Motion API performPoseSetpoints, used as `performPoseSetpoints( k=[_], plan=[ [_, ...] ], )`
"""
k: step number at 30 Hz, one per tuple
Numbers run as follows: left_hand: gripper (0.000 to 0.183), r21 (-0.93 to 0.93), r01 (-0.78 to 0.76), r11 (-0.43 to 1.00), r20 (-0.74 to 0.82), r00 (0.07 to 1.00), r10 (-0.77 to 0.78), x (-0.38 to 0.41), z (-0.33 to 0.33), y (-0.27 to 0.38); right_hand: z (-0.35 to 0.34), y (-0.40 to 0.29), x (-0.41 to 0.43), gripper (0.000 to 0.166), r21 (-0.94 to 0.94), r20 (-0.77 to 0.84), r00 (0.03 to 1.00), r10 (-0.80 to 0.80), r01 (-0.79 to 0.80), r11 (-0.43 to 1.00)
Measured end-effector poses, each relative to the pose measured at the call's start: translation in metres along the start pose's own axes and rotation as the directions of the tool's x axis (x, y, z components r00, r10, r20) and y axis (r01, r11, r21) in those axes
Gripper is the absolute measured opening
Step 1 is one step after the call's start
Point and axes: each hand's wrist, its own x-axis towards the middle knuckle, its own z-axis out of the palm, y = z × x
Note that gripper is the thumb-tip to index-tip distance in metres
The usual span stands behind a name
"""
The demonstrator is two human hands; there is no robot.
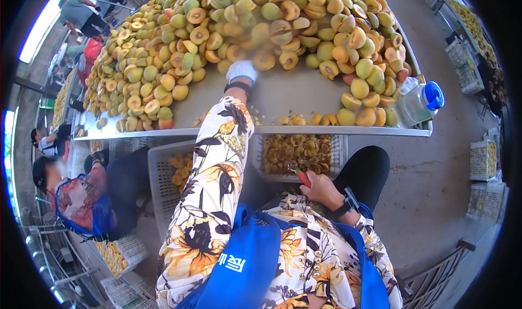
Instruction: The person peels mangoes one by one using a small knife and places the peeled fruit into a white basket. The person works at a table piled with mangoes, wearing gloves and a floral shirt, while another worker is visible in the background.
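My left hand [242, 71], in a white knitted glove, reaches to the near edge of a large heap of halved yellow-green peaches or apricots [200, 35] on a metal table [285, 94]. Its fingers are blurred against the fruit, so I cannot tell whether it grips a piece. My bare right hand [320, 190] is closed around the red handle of a small pitting tool [303, 177] with a metal loop at its tip. That hand is low in front of my body, near a plastic crate [344, 154] of fruit scraps below the table edge.
A clear plastic bottle with a blue lid [416, 103] lies at the table's right corner. Another crate [161, 186] with orange fruit halves stands at left below the table. A co-worker [81, 199] sits at the far left. Stacked crates [483, 160] stand along the right.
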Motion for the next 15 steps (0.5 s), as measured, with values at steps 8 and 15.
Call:
performPoseSetpoints(
  k=[8, 15],
  plan=[
    [0.071, -0.683, -0.300, 0.666, 0.100, 0.865, 0.492, -0.114, -0.046, 0.007, -0.042, -0.023, 0.037, 0.029, 0.567, -0.353, 0.922, 0.159, 0.075, 0.820],
    [0.081, -0.694, -0.524, 0.493, -0.106, 0.752, 0.650, -0.212, -0.042, 0.009, -0.041, -0.077, 0.072, 0.029, 0.902, -0.153, 0.978, 0.141, 0.080, 0.424]
  ],
)
